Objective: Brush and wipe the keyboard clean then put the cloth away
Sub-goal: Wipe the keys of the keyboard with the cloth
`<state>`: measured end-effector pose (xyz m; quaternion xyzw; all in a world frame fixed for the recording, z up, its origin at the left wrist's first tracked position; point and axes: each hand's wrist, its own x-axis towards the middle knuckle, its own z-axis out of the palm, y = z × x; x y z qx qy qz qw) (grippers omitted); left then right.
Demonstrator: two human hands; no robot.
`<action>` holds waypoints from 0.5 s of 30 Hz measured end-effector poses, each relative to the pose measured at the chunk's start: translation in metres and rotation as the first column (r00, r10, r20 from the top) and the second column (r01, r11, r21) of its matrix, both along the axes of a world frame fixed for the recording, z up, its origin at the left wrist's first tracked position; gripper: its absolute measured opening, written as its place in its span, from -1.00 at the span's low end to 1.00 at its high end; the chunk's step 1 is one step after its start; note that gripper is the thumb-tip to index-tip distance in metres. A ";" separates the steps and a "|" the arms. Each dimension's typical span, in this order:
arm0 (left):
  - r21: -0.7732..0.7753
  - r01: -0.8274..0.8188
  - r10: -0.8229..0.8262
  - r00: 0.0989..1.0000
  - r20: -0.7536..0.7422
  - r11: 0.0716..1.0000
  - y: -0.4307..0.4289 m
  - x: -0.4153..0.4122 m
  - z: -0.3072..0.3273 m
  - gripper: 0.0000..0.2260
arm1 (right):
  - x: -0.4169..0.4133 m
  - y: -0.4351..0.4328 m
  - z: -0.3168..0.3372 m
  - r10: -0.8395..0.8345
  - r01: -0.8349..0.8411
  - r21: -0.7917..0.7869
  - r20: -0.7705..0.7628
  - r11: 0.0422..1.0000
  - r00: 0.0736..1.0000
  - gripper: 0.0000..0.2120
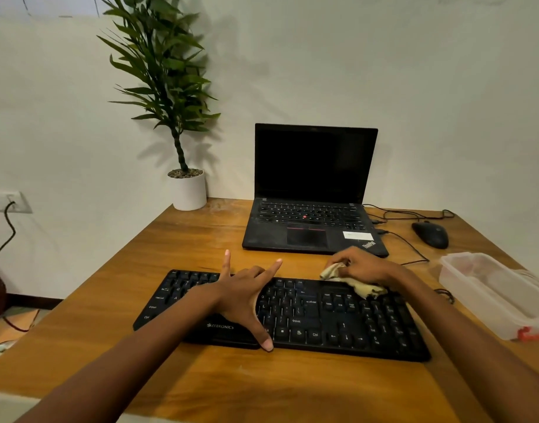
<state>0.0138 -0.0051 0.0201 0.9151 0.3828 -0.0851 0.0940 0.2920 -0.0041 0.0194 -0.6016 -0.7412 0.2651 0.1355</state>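
Note:
A black keyboard (323, 319) lies across the wooden desk (201, 377) in front of me. My left hand (243, 296) rests spread on its middle, fingers straight, thumb at the front edge. My right hand (364, 265) grips a crumpled pale yellow cloth (367, 288) on the keyboard's upper right corner, above the number pad. No brush is visible.
An open black laptop (311, 221) stands just behind the keyboard. A black mouse (431, 235) and its cables lie at the back right. A clear plastic box (491, 288) sits at the right edge. A potted plant (187, 187) stands at the back left.

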 end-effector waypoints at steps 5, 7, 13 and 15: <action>-0.021 0.009 -0.009 0.999 0.036 1.000 -0.002 0.008 0.000 0.22 | -0.044 0.012 -0.006 0.035 -0.031 0.080 -0.043 0.996 0.998 -0.81; -0.022 -0.005 0.006 1.000 0.028 1.000 -0.004 0.007 -0.001 0.22 | -0.077 0.021 -0.010 0.072 -0.062 0.095 -0.109 0.994 0.991 -0.83; 0.010 -0.027 0.027 0.999 0.035 1.000 -0.009 0.003 -0.001 0.20 | -0.057 0.015 -0.002 0.078 -0.078 0.006 -0.082 0.997 0.994 -0.79; 0.032 -0.018 0.017 0.999 0.031 0.999 -0.011 0.003 0.000 0.20 | -0.028 0.005 0.002 0.045 -0.047 -0.042 -0.050 0.998 0.998 -0.76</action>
